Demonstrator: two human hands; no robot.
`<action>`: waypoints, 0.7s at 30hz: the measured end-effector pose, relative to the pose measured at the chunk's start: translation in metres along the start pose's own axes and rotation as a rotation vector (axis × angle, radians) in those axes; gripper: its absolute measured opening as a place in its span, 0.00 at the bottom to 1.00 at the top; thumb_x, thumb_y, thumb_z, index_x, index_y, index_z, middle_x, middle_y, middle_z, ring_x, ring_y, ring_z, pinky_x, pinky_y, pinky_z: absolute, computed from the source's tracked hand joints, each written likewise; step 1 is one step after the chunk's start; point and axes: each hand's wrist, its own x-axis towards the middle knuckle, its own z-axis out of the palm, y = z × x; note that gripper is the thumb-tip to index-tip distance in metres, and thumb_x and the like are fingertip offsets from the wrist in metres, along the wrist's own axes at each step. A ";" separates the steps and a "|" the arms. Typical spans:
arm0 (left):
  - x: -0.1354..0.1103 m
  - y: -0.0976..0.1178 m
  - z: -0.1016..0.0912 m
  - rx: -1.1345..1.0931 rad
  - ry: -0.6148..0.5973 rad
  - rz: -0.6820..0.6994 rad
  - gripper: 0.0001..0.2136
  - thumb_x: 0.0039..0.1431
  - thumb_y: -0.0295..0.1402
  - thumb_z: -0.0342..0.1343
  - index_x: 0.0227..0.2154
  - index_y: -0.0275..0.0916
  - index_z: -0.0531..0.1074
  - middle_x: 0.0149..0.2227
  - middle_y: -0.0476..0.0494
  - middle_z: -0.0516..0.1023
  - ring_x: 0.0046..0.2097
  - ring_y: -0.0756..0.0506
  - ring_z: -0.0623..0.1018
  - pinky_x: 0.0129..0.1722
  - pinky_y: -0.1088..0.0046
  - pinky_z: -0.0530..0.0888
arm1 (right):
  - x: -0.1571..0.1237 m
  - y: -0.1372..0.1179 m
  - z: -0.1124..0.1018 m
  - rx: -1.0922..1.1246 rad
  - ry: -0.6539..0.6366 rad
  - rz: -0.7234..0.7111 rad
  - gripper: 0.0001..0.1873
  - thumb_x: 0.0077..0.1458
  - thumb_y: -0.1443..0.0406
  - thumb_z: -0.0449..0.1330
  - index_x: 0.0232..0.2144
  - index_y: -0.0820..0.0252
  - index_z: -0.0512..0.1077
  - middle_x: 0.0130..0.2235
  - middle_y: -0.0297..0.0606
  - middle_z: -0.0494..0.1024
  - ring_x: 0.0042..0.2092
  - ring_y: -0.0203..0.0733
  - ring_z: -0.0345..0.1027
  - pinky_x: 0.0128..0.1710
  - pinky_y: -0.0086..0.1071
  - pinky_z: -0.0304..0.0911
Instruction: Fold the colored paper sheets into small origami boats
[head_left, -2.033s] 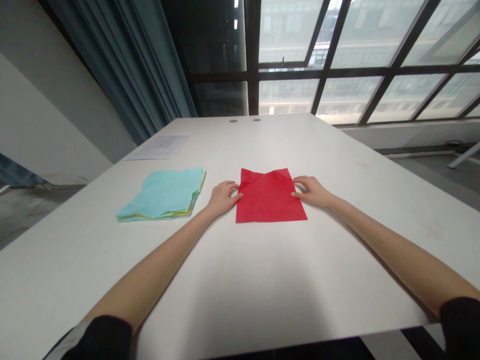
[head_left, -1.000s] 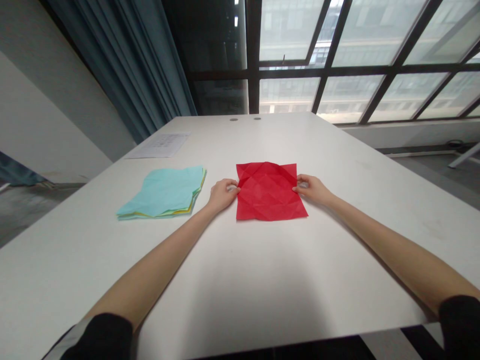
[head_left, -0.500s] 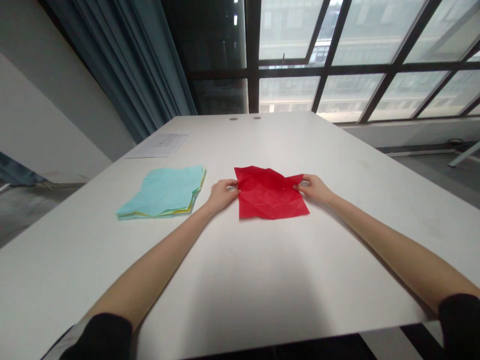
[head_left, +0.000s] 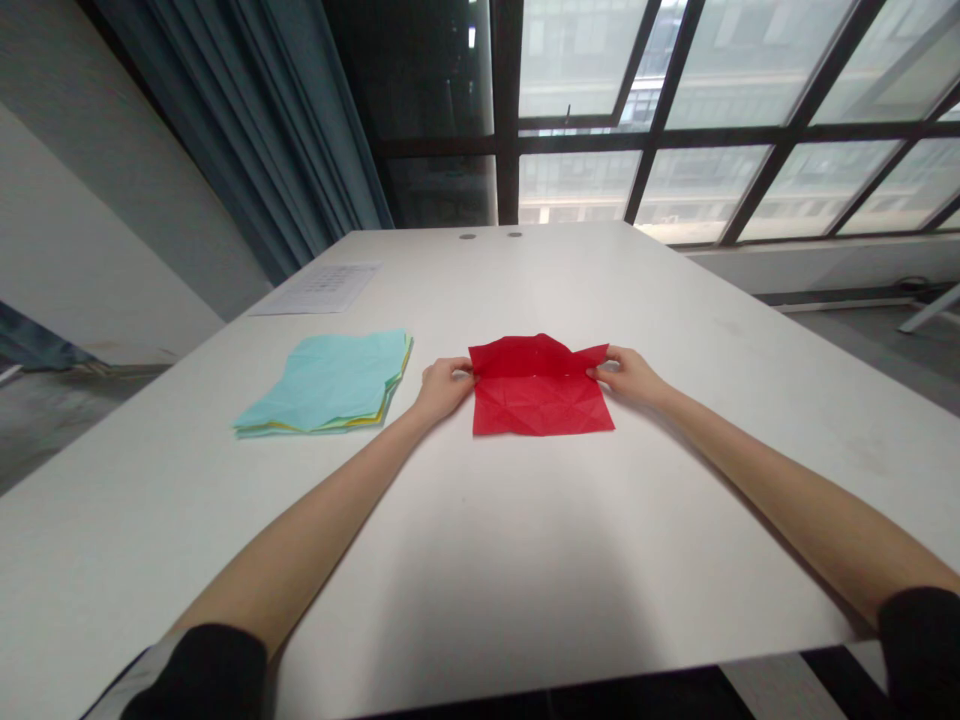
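Observation:
A creased red paper sheet (head_left: 536, 395) lies on the white table (head_left: 480, 560), its far part lifted and folding toward me. My left hand (head_left: 444, 386) pinches the sheet's left edge, fingers closed on it. At the right edge, my right hand (head_left: 626, 376) pinches the paper the same way. Both forearms stretch out over the table toward the sheet.
A stack of coloured paper with a light blue sheet on top (head_left: 330, 382) lies left of the red sheet. A white printed sheet (head_left: 319, 288) sits at the far left of the table. Windows and a dark curtain (head_left: 255, 130) stand beyond the far edge.
The red sheet was unfolded flat, then its far edge was lifted by both hands and is now folding toward me. Both hands stayed at the sheet's sides.

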 end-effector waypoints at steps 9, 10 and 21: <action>-0.001 0.001 -0.001 0.113 -0.002 0.130 0.13 0.49 0.29 0.49 0.33 0.42 0.79 0.36 0.47 0.80 0.43 0.44 0.75 0.48 0.68 0.67 | -0.001 -0.003 0.000 -0.025 -0.009 0.046 0.10 0.45 0.67 0.55 0.32 0.60 0.74 0.36 0.38 0.78 0.40 0.43 0.70 0.44 0.37 0.62; -0.002 0.001 -0.001 0.132 0.005 0.147 0.13 0.49 0.28 0.48 0.32 0.42 0.79 0.36 0.47 0.80 0.44 0.44 0.75 0.49 0.67 0.67 | -0.001 -0.004 -0.001 -0.029 -0.018 0.046 0.11 0.45 0.68 0.55 0.32 0.60 0.74 0.36 0.38 0.78 0.40 0.43 0.70 0.44 0.37 0.62; -0.004 0.004 0.000 0.334 -0.022 0.172 0.17 0.50 0.23 0.46 0.31 0.46 0.79 0.40 0.47 0.78 0.48 0.41 0.69 0.52 0.58 0.61 | 0.001 -0.012 -0.006 -0.296 -0.139 -0.096 0.22 0.45 0.77 0.47 0.34 0.57 0.77 0.38 0.35 0.79 0.42 0.41 0.70 0.46 0.35 0.62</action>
